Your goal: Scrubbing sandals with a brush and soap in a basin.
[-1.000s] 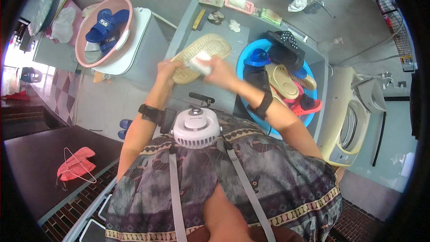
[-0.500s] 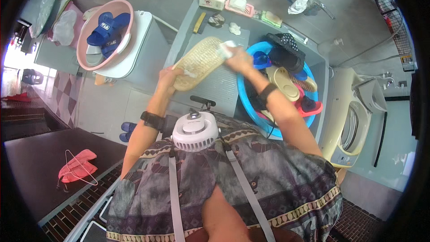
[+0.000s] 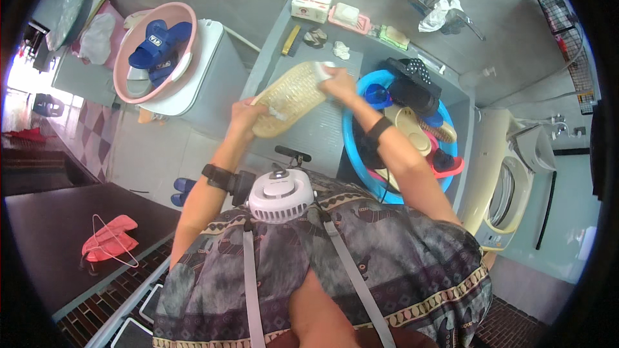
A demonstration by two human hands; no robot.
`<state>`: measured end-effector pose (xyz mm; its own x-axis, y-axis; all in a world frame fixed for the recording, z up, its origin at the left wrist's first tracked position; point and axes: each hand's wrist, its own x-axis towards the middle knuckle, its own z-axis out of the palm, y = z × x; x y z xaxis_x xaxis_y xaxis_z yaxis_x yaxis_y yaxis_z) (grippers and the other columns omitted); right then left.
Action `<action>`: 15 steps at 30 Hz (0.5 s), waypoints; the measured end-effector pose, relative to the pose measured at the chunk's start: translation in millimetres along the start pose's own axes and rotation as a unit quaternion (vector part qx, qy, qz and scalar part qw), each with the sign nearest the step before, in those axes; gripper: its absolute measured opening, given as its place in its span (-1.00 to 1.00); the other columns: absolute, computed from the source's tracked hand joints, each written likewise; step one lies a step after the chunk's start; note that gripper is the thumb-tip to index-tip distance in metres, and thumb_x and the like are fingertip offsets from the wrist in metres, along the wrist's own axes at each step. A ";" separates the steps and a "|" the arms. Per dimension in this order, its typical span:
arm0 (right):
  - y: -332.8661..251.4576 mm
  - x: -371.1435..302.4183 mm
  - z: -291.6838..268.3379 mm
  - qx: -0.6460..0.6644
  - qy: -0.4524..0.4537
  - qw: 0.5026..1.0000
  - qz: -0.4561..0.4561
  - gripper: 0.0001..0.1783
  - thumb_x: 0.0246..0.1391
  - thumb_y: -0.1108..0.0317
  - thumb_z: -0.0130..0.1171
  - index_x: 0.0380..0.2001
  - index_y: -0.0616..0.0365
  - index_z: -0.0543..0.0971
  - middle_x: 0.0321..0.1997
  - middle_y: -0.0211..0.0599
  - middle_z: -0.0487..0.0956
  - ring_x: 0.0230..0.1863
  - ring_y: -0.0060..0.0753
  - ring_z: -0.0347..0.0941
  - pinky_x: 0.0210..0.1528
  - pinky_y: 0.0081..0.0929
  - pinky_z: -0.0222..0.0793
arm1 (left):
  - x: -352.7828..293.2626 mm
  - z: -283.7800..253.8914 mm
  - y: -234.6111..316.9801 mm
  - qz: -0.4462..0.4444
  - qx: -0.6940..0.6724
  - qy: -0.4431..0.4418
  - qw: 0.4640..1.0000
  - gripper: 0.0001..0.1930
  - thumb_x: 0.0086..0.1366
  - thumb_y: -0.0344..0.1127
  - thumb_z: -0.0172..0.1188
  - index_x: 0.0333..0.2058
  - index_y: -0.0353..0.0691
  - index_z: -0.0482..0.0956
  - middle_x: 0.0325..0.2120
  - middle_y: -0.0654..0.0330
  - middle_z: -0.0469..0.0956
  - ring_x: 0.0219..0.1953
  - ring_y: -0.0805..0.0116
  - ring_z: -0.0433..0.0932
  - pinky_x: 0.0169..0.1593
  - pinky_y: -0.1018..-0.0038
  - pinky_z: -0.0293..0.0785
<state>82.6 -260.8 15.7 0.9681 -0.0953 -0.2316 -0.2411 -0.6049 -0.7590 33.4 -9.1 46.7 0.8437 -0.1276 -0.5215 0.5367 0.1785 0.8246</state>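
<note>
1. A grey sink (image 3: 316, 148) lies ahead; the blue tub (image 3: 349, 142), heaped with footwear (image 3: 406, 119), fills its right side, and the right forearm (image 3: 412, 161) crosses over it.
2. Toward the far side sit a yellow brush (image 3: 291, 40), a white box (image 3: 312, 5) and a pink soap dish (image 3: 365, 26).
3. Well to the left, a pink basin (image 3: 121, 58) holds blue slippers (image 3: 149, 51).
4. A white fan (image 3: 281, 196) hangs at the person's front, on the near side.
5. The tan slipper (image 3: 293, 100) is held over the sink's left part, left of the tub. Its long axis slants from near left to far right, textured face up, white lather on the nearer part; I cannot tell toe from heel.
6. The left hand (image 3: 245, 118) has its fingers gripping the near end; the right hand (image 3: 339, 82) has its fingers clasped around a white block (image 3: 321, 72) at the far end.
</note>
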 end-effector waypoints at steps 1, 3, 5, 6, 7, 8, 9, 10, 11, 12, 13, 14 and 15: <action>-19.4 -21.4 21.3 -0.003 -0.008 1.000 -0.004 -0.51 -0.40 0.25 0.18 -0.21 0.00 0.58 -0.45 -0.10 0.58 -0.42 -0.23 0.54 -0.34 -0.40 0.41 | -0.9 -3.4 -2.6 -0.009 0.013 0.022 1.000 -0.63 -0.15 -0.66 0.04 -0.24 -0.57 0.43 -0.37 -0.03 0.51 -0.42 0.22 0.55 -0.33 0.40 0.54; -39.8 -47.9 50.5 -0.082 0.071 0.940 -0.324 -0.52 -0.41 0.27 0.19 -0.23 0.01 0.59 -0.46 -0.11 0.58 -0.43 -0.32 0.54 -0.34 -0.42 0.40 | 1.0 -11.3 -4.3 -0.022 -0.017 0.025 0.999 -0.63 -0.15 -0.66 0.05 -0.24 -0.57 0.44 -0.37 -0.03 0.52 -0.42 0.22 0.55 -0.33 0.41 0.54; -18.3 -21.0 33.9 -0.029 0.027 0.973 -0.229 -0.50 -0.42 0.27 0.20 -0.22 -0.01 0.58 -0.47 -0.12 0.59 -0.42 -0.30 0.54 -0.31 -0.42 0.40 | -1.8 -13.0 -4.7 -0.036 -0.043 0.020 0.998 -0.63 -0.16 -0.66 0.05 -0.25 -0.57 0.44 -0.38 -0.03 0.52 -0.42 0.22 0.55 -0.33 0.41 0.54; -1.4 3.0 19.2 0.023 -0.016 0.990 -0.138 -0.49 -0.42 0.28 0.20 -0.20 -0.03 0.58 -0.47 -0.13 0.59 -0.40 -0.29 0.54 -0.28 -0.42 0.39 | -1.0 -6.5 -2.4 -0.022 -0.031 0.019 0.999 -0.62 -0.16 -0.66 0.05 -0.24 -0.57 0.44 -0.37 -0.04 0.52 -0.41 0.21 0.55 -0.32 0.40 0.54; 28.2 20.0 8.2 0.024 -0.014 0.991 -0.134 -0.49 -0.42 0.28 0.20 -0.20 -0.03 0.58 -0.47 -0.13 0.59 -0.40 -0.29 0.54 -0.28 -0.42 0.39 | -4.0 -2.7 -3.4 -0.013 -0.019 0.018 1.000 -0.60 -0.16 -0.66 0.04 -0.22 -0.58 0.43 -0.36 -0.05 0.51 -0.41 0.21 0.55 -0.31 0.40 0.54; 63.1 38.3 -2.7 0.079 -0.057 0.995 -0.033 -0.47 -0.42 0.27 0.21 -0.18 -0.05 0.57 -0.47 -0.14 0.59 -0.39 -0.26 0.54 -0.25 -0.42 0.39 | -3.2 -1.6 -3.8 -0.014 -0.016 0.013 1.000 -0.60 -0.16 -0.66 0.04 -0.22 -0.58 0.43 -0.36 -0.05 0.51 -0.41 0.21 0.55 -0.31 0.40 0.54; 76.8 52.3 -8.6 0.131 -0.102 0.984 0.064 -0.46 -0.42 0.27 0.21 -0.16 -0.06 0.56 -0.47 -0.15 0.59 -0.38 -0.23 0.53 -0.22 -0.42 0.38 | 2.1 -1.8 -4.1 0.001 0.009 0.006 1.000 -0.60 -0.16 -0.66 0.04 -0.22 -0.59 0.42 -0.35 -0.06 0.51 -0.41 0.21 0.55 -0.31 0.39 0.54; 44.5 32.6 4.1 0.077 -0.021 0.997 -0.007 -0.47 -0.42 0.40 0.16 -0.17 0.01 0.56 -0.46 -0.13 0.58 -0.45 -0.39 0.51 -0.30 -0.51 0.38 | 5.7 -5.9 -7.8 0.015 0.027 0.011 0.999 -0.59 -0.16 -0.66 0.04 -0.21 -0.60 0.42 -0.35 -0.07 0.51 -0.40 0.21 0.55 -0.30 0.39 0.54; 12.3 6.5 17.5 0.073 -0.030 0.997 -0.009 -0.47 -0.42 0.40 0.16 -0.17 0.01 0.56 -0.46 -0.13 0.58 -0.45 -0.39 0.51 -0.30 -0.51 0.38 | 2.7 -5.9 -6.3 0.013 0.020 0.018 1.000 -0.59 -0.16 -0.66 0.04 -0.21 -0.60 0.42 -0.35 -0.07 0.51 -0.40 0.21 0.55 -0.30 0.39 0.54; -15.5 -20.1 29.9 0.002 0.005 0.994 -0.113 -0.47 -0.41 0.33 0.19 -0.17 -0.04 0.56 -0.47 -0.14 0.58 -0.42 -0.34 0.52 -0.28 -0.50 0.37 | -2.9 -3.4 1.3 -0.005 0.013 0.019 1.000 -0.61 -0.16 -0.64 0.06 -0.23 -0.58 0.43 -0.39 -0.04 0.51 -0.42 0.23 0.55 -0.33 0.40 0.53; -29.3 -31.1 36.4 -0.067 0.043 0.973 -0.217 -0.47 -0.41 0.26 0.22 -0.16 -0.08 0.56 -0.48 -0.15 0.59 -0.39 -0.29 0.54 -0.25 -0.49 0.37 | -5.6 -3.5 7.6 -0.021 0.008 0.018 1.000 -0.63 -0.16 -0.62 0.08 -0.25 -0.56 0.45 -0.43 -0.01 0.52 -0.43 0.24 0.54 -0.35 0.41 0.51; -26.2 -28.4 36.6 -0.066 0.042 0.973 -0.217 -0.47 -0.41 0.26 0.22 -0.16 -0.08 0.56 -0.48 -0.15 0.59 -0.39 -0.29 0.54 -0.25 -0.49 0.37 | -5.9 -7.2 4.6 -0.022 0.009 0.020 1.000 -0.63 -0.16 -0.62 0.08 -0.25 -0.56 0.45 -0.43 -0.01 0.52 -0.43 0.24 0.54 -0.35 0.41 0.51; -18.2 -20.3 35.1 -0.042 0.018 0.982 -0.184 -0.47 -0.40 0.25 0.22 -0.17 -0.09 0.57 -0.48 -0.14 0.58 -0.38 -0.28 0.53 -0.25 -0.49 0.38 | -5.6 -12.9 -1.5 -0.027 -0.007 0.019 0.999 -0.62 -0.16 -0.62 0.07 -0.25 -0.56 0.46 -0.43 -0.01 0.52 -0.44 0.25 0.54 -0.35 0.42 0.51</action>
<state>65.0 -220.1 12.8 0.9907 0.1150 0.0728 0.1313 -0.6660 -0.7343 28.0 3.9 45.5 0.8134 -0.1000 -0.5731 0.5811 0.1858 0.7923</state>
